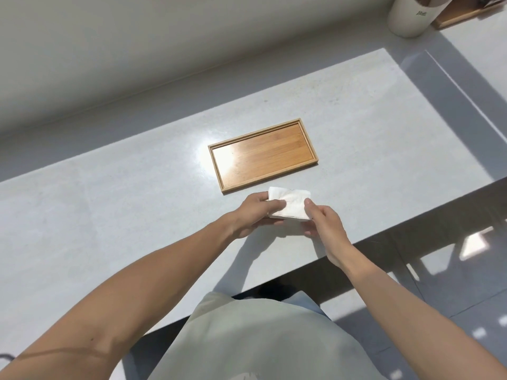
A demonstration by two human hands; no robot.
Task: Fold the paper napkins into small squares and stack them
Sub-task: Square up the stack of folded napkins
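A white paper napkin (292,202), folded to a small rectangle, is held just above the pale grey counter near its front edge. My left hand (253,215) grips the napkin's left side, thumb on top and fingers under it. My right hand (325,222) pinches its right edge between thumb and fingers. Part of the napkin's lower edge is hidden by my hands. Just behind the napkin lies a shallow rectangular bamboo tray (263,154) with nothing in it.
The grey counter (109,201) runs wide to the left and back to a white wall. A white cylindrical container (410,16) and another wooden tray (463,15) stand at the far right corner. The counter's front edge drops to a tiled floor on the right.
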